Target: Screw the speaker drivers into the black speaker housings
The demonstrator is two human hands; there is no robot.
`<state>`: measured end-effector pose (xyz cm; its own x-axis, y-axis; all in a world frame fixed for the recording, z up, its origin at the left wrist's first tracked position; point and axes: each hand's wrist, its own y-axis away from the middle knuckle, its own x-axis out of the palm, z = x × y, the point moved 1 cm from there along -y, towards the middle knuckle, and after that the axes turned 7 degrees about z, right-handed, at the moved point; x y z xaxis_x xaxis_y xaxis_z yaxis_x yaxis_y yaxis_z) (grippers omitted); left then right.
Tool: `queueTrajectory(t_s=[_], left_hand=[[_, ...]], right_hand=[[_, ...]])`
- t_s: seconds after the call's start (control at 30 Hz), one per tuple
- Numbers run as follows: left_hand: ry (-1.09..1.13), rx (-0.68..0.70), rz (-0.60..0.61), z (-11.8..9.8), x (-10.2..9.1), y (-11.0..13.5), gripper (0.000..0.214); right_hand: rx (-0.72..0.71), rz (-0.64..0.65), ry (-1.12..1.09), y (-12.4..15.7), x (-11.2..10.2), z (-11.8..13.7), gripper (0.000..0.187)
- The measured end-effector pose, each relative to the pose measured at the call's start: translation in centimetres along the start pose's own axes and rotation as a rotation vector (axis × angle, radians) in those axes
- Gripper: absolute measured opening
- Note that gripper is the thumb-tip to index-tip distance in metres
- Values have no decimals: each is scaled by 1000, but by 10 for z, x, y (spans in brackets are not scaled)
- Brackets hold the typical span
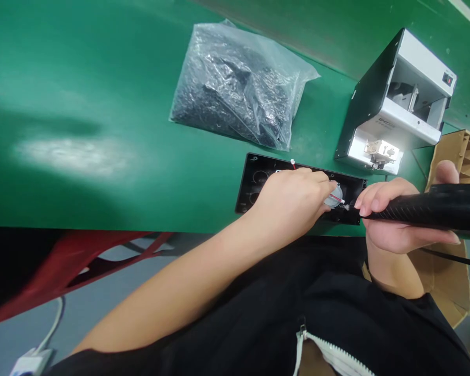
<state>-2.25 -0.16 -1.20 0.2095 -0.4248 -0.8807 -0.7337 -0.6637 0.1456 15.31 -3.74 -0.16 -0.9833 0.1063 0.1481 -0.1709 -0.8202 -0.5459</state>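
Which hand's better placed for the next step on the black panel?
Right, probably: the right hand grips the black electric screwdriver, its tip at the clear round part. The left hand is occupied holding that part against the black panel.

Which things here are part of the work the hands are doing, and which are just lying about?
In use: left hand, clear round part, black panel, right hand, black electric screwdriver.

Lying about: plastic bag of black bits, white and black machine, cardboard divider.
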Motion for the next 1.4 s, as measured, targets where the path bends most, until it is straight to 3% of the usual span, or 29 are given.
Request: queueTrajectory(t_s=[0.1, 0.23, 0.43, 0.6, 0.77, 1.1, 1.4], left_hand=[[-3, -10, 19, -1, -1, -1, 25], [-2, -10, 31, -2, -2, -2, 27], [12, 2, 56, -5, -2, -4, 29], [41, 43, 36, -6, -2, -4, 25], [38, 59, 29, -8, -3, -4, 23], [41, 47, 31, -9, -4, -3, 21], [26, 42, 10, -8, -1, -1, 17]], right_hand=[[-61, 38, -43, 4, -4, -1, 81], [-108, 198, 24, 15, -5, 8, 70], [-112, 122, 169, 28, 9, 24, 49], [-215, 226, 199, 28, 15, 21, 63], [-273, 186, 241, 32, 19, 16, 56], [-362, 253, 219, 29, 14, 7, 62], [-270, 229, 229, 35, 3, 5, 64]])
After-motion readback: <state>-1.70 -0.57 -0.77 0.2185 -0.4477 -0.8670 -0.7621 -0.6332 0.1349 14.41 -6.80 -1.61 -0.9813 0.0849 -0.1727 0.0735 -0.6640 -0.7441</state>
